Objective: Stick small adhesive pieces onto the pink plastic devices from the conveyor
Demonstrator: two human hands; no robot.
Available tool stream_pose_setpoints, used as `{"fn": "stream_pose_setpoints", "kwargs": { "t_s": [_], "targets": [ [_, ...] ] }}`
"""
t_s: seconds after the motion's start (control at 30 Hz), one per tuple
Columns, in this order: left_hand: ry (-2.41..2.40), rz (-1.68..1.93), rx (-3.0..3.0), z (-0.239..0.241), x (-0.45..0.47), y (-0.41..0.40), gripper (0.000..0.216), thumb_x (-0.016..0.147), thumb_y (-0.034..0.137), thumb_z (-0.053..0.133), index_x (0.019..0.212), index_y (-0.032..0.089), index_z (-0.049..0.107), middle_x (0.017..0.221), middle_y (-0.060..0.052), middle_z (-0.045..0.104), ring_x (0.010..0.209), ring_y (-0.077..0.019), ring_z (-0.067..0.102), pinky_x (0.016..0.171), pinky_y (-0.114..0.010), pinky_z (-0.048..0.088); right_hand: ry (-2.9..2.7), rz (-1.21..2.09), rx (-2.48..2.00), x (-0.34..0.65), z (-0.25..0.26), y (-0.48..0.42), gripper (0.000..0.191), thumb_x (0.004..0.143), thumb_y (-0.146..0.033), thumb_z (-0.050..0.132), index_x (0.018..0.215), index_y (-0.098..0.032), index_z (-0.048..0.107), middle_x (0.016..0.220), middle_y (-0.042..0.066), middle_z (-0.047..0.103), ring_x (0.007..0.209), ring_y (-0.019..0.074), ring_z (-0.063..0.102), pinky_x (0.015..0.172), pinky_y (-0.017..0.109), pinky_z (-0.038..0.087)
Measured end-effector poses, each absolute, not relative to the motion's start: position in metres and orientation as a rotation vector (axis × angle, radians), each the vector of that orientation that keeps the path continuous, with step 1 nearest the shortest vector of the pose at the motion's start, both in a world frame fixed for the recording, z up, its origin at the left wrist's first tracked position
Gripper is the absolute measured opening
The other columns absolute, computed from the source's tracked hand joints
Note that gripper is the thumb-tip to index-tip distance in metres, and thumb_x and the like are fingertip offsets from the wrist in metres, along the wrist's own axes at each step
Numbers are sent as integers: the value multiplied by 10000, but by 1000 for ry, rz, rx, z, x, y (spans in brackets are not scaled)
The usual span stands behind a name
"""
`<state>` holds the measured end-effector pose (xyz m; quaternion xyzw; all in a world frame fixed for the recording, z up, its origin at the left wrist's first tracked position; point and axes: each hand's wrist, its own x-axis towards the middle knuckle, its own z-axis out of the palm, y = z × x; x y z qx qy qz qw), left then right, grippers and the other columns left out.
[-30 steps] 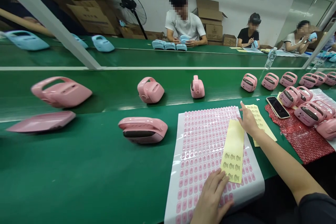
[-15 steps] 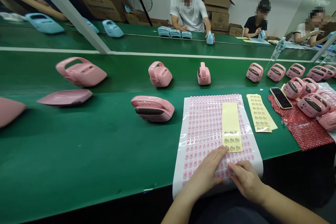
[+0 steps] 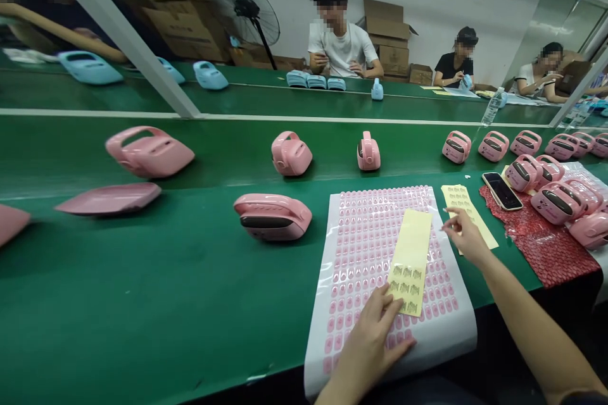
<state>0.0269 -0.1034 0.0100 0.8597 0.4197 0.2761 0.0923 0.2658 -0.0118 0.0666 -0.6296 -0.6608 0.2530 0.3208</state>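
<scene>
Left grip (image 3: 373,342), loosely open, rests on the yellow strip (image 3: 411,245) at its lower left edge, likely steadying it atop the pink sheet (image 3: 363,240). Right grip (image 3: 468,238) is curled near the other strips (image 3: 460,196); whether it pinches anything, I cannot tell.

The pink casing (image 3: 273,218) looks like smooth, glossy plastic, and the sticker sheet (image 3: 363,253) has a shiny film finish. The yellow label strip (image 3: 412,237) looks papery, the red bubble wrap (image 3: 553,256) bumpy and glossy, the counter (image 3: 142,304) smooth.
</scene>
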Motion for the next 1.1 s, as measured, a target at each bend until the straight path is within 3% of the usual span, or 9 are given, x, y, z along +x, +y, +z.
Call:
{"fn": "stream_pose_setpoints", "kwargs": {
  "t_s": [0.1,0.33,0.9,1.1],
  "targets": [
    [1239,943,2628,10,27,-104,365,678,334,646,982,143,577,934,-142,619,989,-309,577,757,-390,544,-1816,697,-1811,275,76,39,483,760,-114,482,1220,-210,372,806,19,603,684,148,554,628,257,430],
    [1240,1108,2565,15,27,-102,201,748,266,550,929,183,569,858,-86,627,918,-249,606,765,-362,546,-1947,765,-1858,265,65,87,621,687,-9,512,1265,-164,344,743,22,619,671,148,572,567,201,392],
    [1230,1133,2497,17,28,-101,179,738,229,545,913,199,557,816,-66,624,881,-238,616,749,-354,547,-2055,530,-1785,265,44,90,501,732,-6,464,1218,-100,390,771,26,594,701,132,561,652,219,442],
    [1216,1081,2495,15,27,-100,165,767,230,525,926,200,560,821,-62,617,903,-238,607,782,-361,533,-2133,311,-1710,262,35,81,481,776,-1,382,1218,-177,451,793,54,571,817,196,523,763,321,441]
  ]
}}
